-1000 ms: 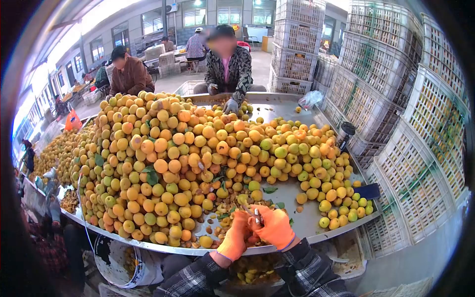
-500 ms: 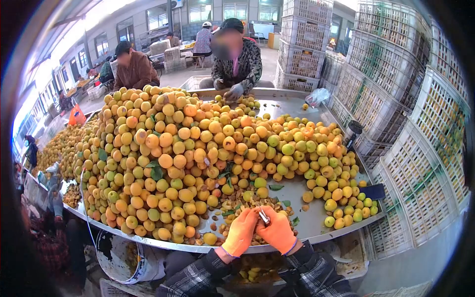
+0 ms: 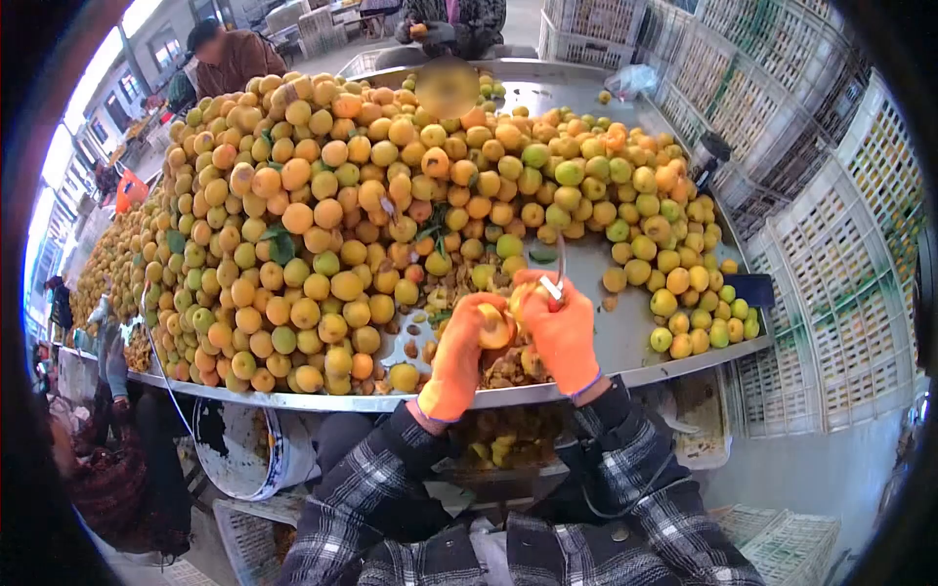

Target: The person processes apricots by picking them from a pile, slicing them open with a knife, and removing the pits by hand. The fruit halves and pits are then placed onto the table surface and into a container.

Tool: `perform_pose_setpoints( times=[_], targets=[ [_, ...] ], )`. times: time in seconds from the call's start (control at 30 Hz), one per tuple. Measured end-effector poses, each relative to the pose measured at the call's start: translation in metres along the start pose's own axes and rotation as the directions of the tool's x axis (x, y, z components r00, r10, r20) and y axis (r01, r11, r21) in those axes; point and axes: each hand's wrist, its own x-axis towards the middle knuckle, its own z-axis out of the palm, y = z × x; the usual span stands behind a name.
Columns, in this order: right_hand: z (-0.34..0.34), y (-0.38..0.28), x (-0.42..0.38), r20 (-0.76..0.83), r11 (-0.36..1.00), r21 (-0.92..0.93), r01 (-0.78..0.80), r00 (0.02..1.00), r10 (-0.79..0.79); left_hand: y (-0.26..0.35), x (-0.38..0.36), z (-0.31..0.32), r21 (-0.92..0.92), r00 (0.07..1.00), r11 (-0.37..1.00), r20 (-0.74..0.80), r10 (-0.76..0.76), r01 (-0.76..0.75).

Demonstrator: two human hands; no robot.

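Both hands wear orange gloves at the near edge of a metal table (image 3: 640, 366) heaped with yellow-orange fruit (image 3: 322, 210). My left hand (image 3: 459, 356) has its fingers wrapped round a cut fruit piece (image 3: 495, 329), its inner side showing. Beside it, almost touching, my right hand (image 3: 562, 332) is closed on a small knife (image 3: 553, 290) with a curved blade pointing up; a yellow fruit piece (image 3: 528, 298) also sits at its fingers. Pits and scraps (image 3: 508, 369) lie on the table beneath the hands.
White crates (image 3: 831, 303) are stacked at the right. A dark phone-like object (image 3: 750, 290) and a black bottle (image 3: 708, 156) lie along the right rim. Below the table stands a white bucket (image 3: 239, 449). A gloved co-worker (image 3: 454, 34) sits across, another person (image 3: 234, 63) at back left.
The view has tilted down. My hands have moved apart slightly; a cut fruit now shows in my left hand, and the knife blade now points up from my right hand.
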Motion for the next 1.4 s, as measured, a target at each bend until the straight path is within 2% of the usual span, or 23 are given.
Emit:
perform_pose_setpoints(
  times=[0.07, 0.1, 0.17, 0.23, 0.27, 0.3, 0.37, 0.47, 0.5, 0.53, 0.6, 0.63, 0.7, 0.83, 0.93, 1.0, 1.07, 1.13, 1.23, 1.27, 1.33, 1.37, 1.4],
  targets=[
    [-0.002, -0.002, 0.004, -0.146, 0.995, 0.04, -0.092, 0.985, 0.096, 0.005, 0.006, -0.004, -0.087, 0.997, 0.995, 0.06, 0.054, -0.049],
    [-0.002, -0.005, 0.001, -0.146, 0.994, 0.046, -0.1, 0.984, 0.106, 0.005, 0.009, -0.006, -0.108, 0.992, 0.99, 0.073, 0.102, -0.094],
    [-0.003, -0.012, 0.003, -0.045, 0.991, 0.023, -0.129, 0.99, 0.13, 0.005, 0.013, -0.011, -0.181, 0.996, 0.982, 0.061, 0.069, -0.057],
    [-0.002, 0.001, 0.002, 0.028, 0.997, -0.006, -0.075, 0.997, 0.075, 0.006, 0.012, -0.005, -0.276, 0.996, 0.957, -0.05, 0.077, -0.087],
    [-0.001, 0.006, 0.001, 0.058, 0.995, -0.087, -0.039, 0.997, 0.044, -0.003, 0.016, -0.02, -0.375, 0.996, 0.925, 0.028, 0.081, -0.064],
    [0.0, 0.009, -0.001, 0.09, 0.986, -0.167, 0.0, 0.996, 0.015, -0.006, 0.016, -0.022, -0.375, 0.997, 0.925, 0.024, 0.074, -0.059],
    [0.002, 0.019, -0.001, 0.087, 0.985, -0.167, -0.032, 0.995, 0.047, -0.01, 0.017, -0.025, -0.404, 0.996, 0.911, -0.035, 0.08, -0.087],
    [0.005, 0.017, -0.003, 0.126, 0.906, -0.416, 0.08, 0.992, -0.03, -0.007, 0.016, -0.023, -0.421, 0.992, 0.903, -0.118, 0.032, -0.08],
    [0.006, 0.015, -0.004, 0.128, 0.906, -0.416, 0.076, 0.991, -0.024, -0.006, 0.016, -0.022, -0.437, 0.988, 0.895, -0.15, 0.022, -0.086],
    [0.007, 0.014, -0.005, 0.199, 0.873, -0.477, 0.098, 0.98, -0.001, -0.004, 0.016, -0.021, -0.574, 0.994, 0.817, -0.113, -0.014, -0.054],
    [0.011, 0.009, -0.007, 0.263, 0.822, -0.561, 0.099, 0.963, 0.063, 0.0, 0.014, -0.017, -0.569, 0.997, 0.822, -0.071, -0.027, -0.018],
    [0.012, 0.011, -0.007, 0.259, 0.821, -0.563, 0.092, 0.963, 0.07, 0.0, 0.014, -0.016, -0.562, 0.999, 0.827, -0.026, -0.033, 0.013],
    [0.012, 0.014, -0.008, 0.291, 0.905, -0.411, 0.107, 0.957, 0.019, -0.002, 0.017, -0.017, -0.555, 0.997, 0.832, -0.067, -0.039, -0.005],
    [0.009, 0.01, -0.006, 0.282, 0.833, -0.511, 0.211, 0.957, -0.07, 0.0, 0.017, -0.02, -0.494, 0.997, 0.868, -0.03, -0.069, 0.046],
    [0.008, 0.003, -0.007, 0.28, 0.814, -0.54, 0.213, 0.958, -0.065, -0.003, 0.015, -0.02, -0.397, 0.998, 0.916, -0.009, -0.065, 0.055],
    [0.006, 0.008, -0.007, 0.267, 0.842, -0.481, 0.244, 0.956, -0.124, -0.005, 0.014, -0.021, -0.349, 0.993, 0.935, -0.079, -0.092, 0.059],
    [0.006, 0.007, -0.006, 0.251, 0.865, -0.419, 0.277, 0.951, -0.183, -0.005, 0.014, -0.024, -0.385, 0.991, 0.918, -0.047, -0.125, 0.097],
    [0.007, 0.001, -0.005, 0.154, 0.939, -0.322, 0.125, 0.985, -0.078, -0.008, 0.014, -0.025, -0.419, 0.987, 0.898, -0.016, -0.158, 0.137],
    [0.006, 0.008, -0.002, 0.13, 0.983, -0.181, 0.029, 0.991, -0.006, -0.01, 0.012, -0.02, -0.481, 0.985, 0.859, 0.095, -0.146, 0.174],
    [0.005, 0.007, -0.002, 0.128, 0.983, -0.181, 0.026, 0.992, -0.003, -0.007, 0.011, -0.018, -0.518, 0.978, 0.83, 0.087, -0.188, 0.206],
    [0.003, 0.003, -0.003, 0.142, 0.934, -0.342, 0.099, 0.988, -0.053, -0.007, 0.009, -0.016, -0.553, 0.969, 0.798, 0.081, -0.234, 0.239],
    [0.002, 0.004, -0.004, 0.139, 0.935, -0.342, 0.097, 0.989, -0.051, -0.011, 0.009, -0.019, 0.159, 0.999, 0.987, 0.044, 0.014, -0.021],
    [0.003, 0.005, -0.004, 0.144, 0.947, -0.309, 0.09, 0.988, -0.047, -0.011, 0.008, -0.02, 0.768, 0.957, 0.574, 0.188, 0.221, -0.283]
  ],
)
